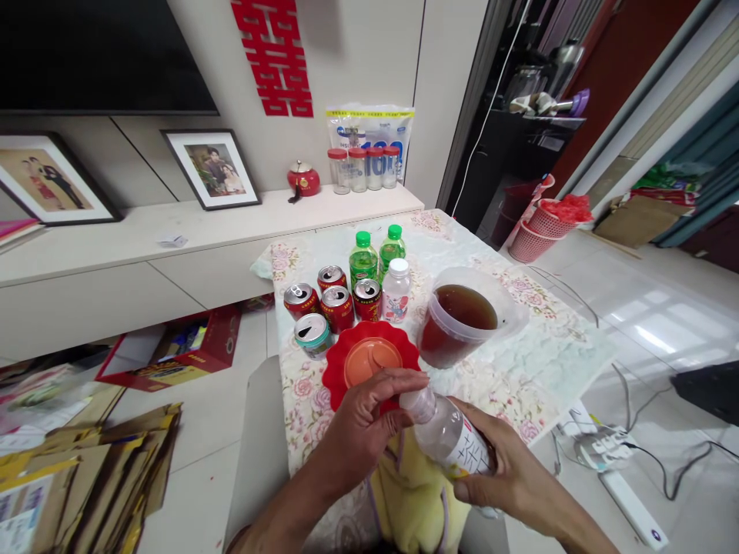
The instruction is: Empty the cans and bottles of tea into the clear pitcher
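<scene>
Tilted over the table's near edge is a clear plastic bottle (433,435) with a white label and dark lettering. My right hand (502,465) wraps round its lower body. At its upper end, my left hand (369,412) pinches the whitish cap between thumb and fingers. Just beyond lies a red scalloped dish (335,381) with an orange-toned centre, partly covered by my left hand. To its right stands a clear plastic tub (430,346) of dark brown liquid. A yellow cloth (409,500) hangs below the bottle.
Several opened drink cans (336,308), two green-capped bottles (363,261) and a white-capped bottle (397,292) stand behind the dish on the flowered tablecloth (554,369). Lidded jars (358,173) line the cabinet. Flattened cardboard (98,485) lies left; a power strip (603,446) lies right.
</scene>
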The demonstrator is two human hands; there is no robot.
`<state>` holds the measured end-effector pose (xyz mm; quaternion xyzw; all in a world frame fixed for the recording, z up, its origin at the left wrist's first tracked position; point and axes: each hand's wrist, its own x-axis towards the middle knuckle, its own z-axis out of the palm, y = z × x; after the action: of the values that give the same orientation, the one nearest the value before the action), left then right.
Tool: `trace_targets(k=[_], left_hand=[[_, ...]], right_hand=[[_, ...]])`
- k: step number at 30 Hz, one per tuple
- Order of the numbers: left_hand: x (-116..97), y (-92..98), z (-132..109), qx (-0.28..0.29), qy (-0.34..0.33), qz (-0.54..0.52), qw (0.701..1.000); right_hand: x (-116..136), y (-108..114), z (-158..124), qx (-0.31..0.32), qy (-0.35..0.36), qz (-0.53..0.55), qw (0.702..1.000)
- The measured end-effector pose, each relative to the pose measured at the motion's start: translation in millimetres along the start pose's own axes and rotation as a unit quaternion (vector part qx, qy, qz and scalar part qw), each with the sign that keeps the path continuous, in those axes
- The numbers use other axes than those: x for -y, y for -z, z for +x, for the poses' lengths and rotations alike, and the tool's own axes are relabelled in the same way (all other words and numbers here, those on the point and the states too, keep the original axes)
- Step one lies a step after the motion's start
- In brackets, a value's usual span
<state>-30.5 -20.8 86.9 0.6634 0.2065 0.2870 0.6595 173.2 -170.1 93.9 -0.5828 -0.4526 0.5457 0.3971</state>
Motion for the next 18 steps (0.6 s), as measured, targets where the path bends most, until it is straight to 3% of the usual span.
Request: trace_targets(k=[3,8,12,18], left_hand=[[-2.2,-1.0,-1.9,0.015,0.002,-0.002,1.000],[-6.1,-9.3,-1.3,-0.075,0.002,0.036,0.997],[-14.4,-9.6,2.0,-0.089,0.017,0.046,0.995],[-19.5,-4.9,4.2,-0.082,0.062,0.077,0.992]], right_hand=[[-6.2,-3.9,1.0,-0.027,0.008,-0.013,1.000],[-15.4,-10.3,6.8,-0.058,0.033,-0.089,0.994],[-17.2,-13.9,7.8,-0.083,0.021,-0.129,0.988],[-9.9,-17.0,5.3,-0.056,0.013,-0.052,0.997]])
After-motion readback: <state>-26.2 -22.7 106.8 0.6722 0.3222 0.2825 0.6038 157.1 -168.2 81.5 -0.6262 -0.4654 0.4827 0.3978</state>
